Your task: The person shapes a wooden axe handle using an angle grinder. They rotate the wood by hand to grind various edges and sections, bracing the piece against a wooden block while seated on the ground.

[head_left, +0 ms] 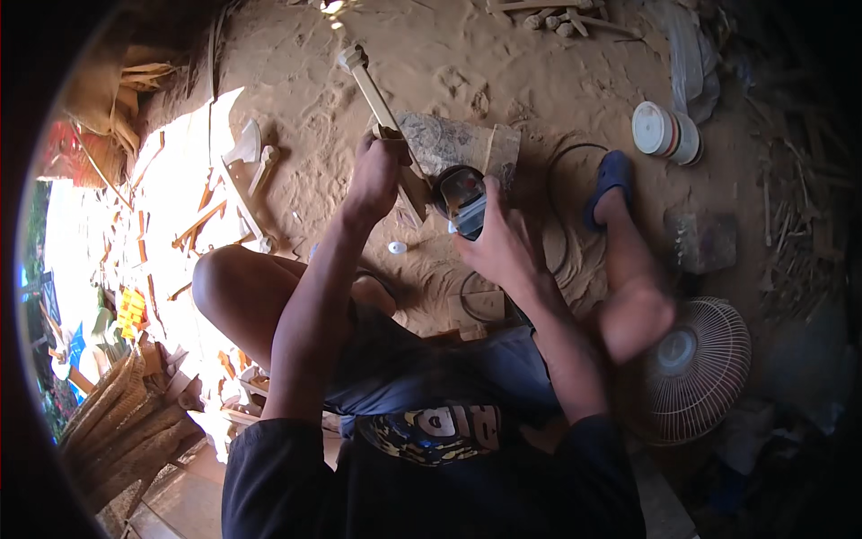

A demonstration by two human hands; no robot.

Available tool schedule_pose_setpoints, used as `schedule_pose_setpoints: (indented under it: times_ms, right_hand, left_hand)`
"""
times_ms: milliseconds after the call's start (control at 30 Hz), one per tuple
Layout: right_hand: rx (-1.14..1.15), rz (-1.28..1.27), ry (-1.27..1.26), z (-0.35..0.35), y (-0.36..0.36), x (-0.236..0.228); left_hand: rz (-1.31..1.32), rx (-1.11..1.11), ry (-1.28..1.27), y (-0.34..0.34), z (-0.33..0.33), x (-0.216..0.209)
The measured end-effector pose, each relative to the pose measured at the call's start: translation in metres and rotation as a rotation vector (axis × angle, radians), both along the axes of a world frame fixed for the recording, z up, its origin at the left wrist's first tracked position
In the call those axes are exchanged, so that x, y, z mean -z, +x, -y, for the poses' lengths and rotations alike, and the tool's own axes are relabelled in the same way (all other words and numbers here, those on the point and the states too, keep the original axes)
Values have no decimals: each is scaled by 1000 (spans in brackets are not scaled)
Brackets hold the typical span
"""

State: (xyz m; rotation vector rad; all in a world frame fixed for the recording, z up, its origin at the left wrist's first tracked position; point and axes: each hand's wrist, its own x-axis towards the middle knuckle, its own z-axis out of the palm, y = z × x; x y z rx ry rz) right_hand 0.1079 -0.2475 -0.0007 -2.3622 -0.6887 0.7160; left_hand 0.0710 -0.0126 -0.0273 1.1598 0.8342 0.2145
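My left hand (375,169) is closed round a long pale wooden piece (379,101), which has a knobbed far end and a wider near end. My right hand (505,241) grips a dark hand-held power tool with a round head (462,193). Its head is right beside the near end of the wood; I cannot tell whether they touch. The underside of the tool is hidden. Just beyond it, a worn block (440,144) lies on the sandy ground.
A dark cable (554,171) curves over the sand on the right. Further right are a blue clog (613,171) on my foot, a white bucket (654,130) on its side and a round fan (700,368). Wood offcuts (211,211) lie scattered left; a small white object (397,247) sits nearer me.
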Motion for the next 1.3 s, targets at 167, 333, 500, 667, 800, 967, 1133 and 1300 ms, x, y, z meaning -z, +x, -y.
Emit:
schedule_pose_setpoints:
  times_ms: [167,333,500,667,800,967,1133,1300]
  right_hand:
    - [-41,58,49,1,-1,14]
    - [-47,16,-9,-7,3,-1]
    - [-40,25,-27,-13,8,-7]
    - [-23,80,94,-18,11,5]
    - [-21,68,69,-26,13,2]
    - [-13,7,79,-41,18,-3]
    - [-18,-45,53,-49,24,-8]
    - [-54,100,161,-38,16,0]
  left_hand:
    - [10,20,21,-5,-1,-5]
    - [29,78,60,-7,2,-8]
    - [52,70,88,-5,13,-14]
    - [36,63,32,-4,17,-15]
    - [51,32,2,-4,18,-12]
    - [5,-28,27,-4,19,-14]
    - [1,17,50,-4,24,-20]
    - [-24,26,90,-4,22,-12]
